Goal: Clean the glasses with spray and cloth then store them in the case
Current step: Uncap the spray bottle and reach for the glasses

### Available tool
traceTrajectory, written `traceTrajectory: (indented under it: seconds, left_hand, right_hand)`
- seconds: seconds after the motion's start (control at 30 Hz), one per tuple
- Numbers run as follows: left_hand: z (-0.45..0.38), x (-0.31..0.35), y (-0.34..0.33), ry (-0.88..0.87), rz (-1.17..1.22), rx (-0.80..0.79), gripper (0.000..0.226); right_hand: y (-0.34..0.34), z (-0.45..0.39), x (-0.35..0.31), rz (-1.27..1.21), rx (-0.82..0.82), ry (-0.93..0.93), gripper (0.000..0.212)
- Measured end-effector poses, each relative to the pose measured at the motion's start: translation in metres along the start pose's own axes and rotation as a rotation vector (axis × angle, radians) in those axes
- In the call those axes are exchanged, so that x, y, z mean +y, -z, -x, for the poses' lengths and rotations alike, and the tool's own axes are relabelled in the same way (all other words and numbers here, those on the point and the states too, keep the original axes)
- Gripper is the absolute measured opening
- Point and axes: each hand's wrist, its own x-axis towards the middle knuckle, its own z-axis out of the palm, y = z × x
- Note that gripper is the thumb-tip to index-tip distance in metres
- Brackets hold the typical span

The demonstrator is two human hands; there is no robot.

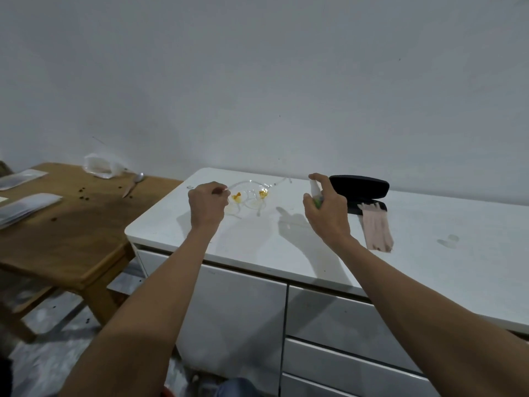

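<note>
My left hand [206,206] pinches one end of the clear-framed glasses [252,194], which lie across the white table [286,242], long axis left to right, their thin outline hard to trace. My right hand [326,209] wraps a small spray bottle [315,193], nozzle toward the glasses, body mostly hidden. Behind it the black case [362,187] stands open beside a pink cloth [376,227].

glasses [252,196]: clear frame, yellow smears | spray bottle [315,193]: upright | case [360,187]: black, open | cloth [376,227]: pink
</note>
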Motion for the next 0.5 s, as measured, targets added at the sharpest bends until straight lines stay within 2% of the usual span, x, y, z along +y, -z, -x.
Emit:
traceTrajectory:
  seconds: [0.13, 0.27, 0.37, 0.5]
  left_hand:
    - [-0.005, 0.011, 0.004, 0.081, 0.110, 0.038, 0.007]
    - [-0.006, 0.024, 0.009, 0.084, 0.154, 0.050, 0.007]
    - [-0.007, 0.030, 0.013, 0.085, 0.205, 0.051, 0.015]
    - [-0.009, 0.035, 0.016, 0.087, 0.229, 0.052, 0.009]
  right_hand:
    - [-0.013, 0.008, 0.000, 0.022, -0.060, 0.074, 0.036]
    - [-0.025, 0.008, -0.017, 0.091, -0.111, 0.224, 0.037]
    - [-0.030, 0.003, -0.030, 0.103, -0.113, 0.294, 0.038]
    - [-0.036, -0.001, -0.040, 0.097, -0.086, 0.311, 0.039]
